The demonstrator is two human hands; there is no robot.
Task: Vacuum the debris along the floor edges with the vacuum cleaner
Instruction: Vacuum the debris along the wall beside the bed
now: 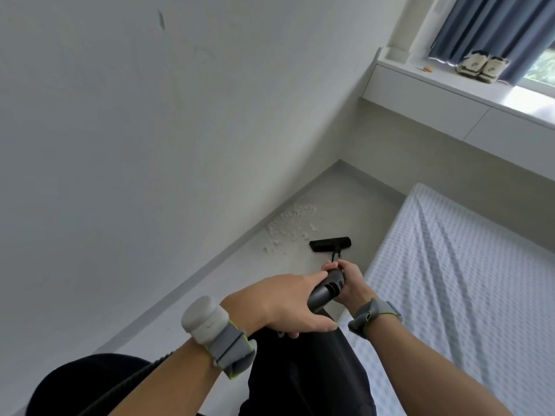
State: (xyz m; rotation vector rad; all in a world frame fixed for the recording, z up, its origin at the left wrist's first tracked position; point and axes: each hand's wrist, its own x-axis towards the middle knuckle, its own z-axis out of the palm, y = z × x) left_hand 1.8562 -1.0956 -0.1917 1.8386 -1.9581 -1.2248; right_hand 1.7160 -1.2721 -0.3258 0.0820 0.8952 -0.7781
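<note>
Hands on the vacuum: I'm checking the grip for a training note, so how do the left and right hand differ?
The left hand grips the vacuum cleaner from above at its near end; the right hand holds it farther forward, toward the floor head. The left hand's back shows fully; the right hand is partly hidden behind the vacuum cleaner. Both curl round the same dark body.

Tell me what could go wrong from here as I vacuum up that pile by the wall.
1. The vacuum head sits just beside the debris; a quick shove could scatter the light flakes rather than suck them up.
2. The flakes lie close to the skirting, so the wide head may miss that edge strip.
3. The floor strip is narrow; the head could snag the bedsheet.
</note>
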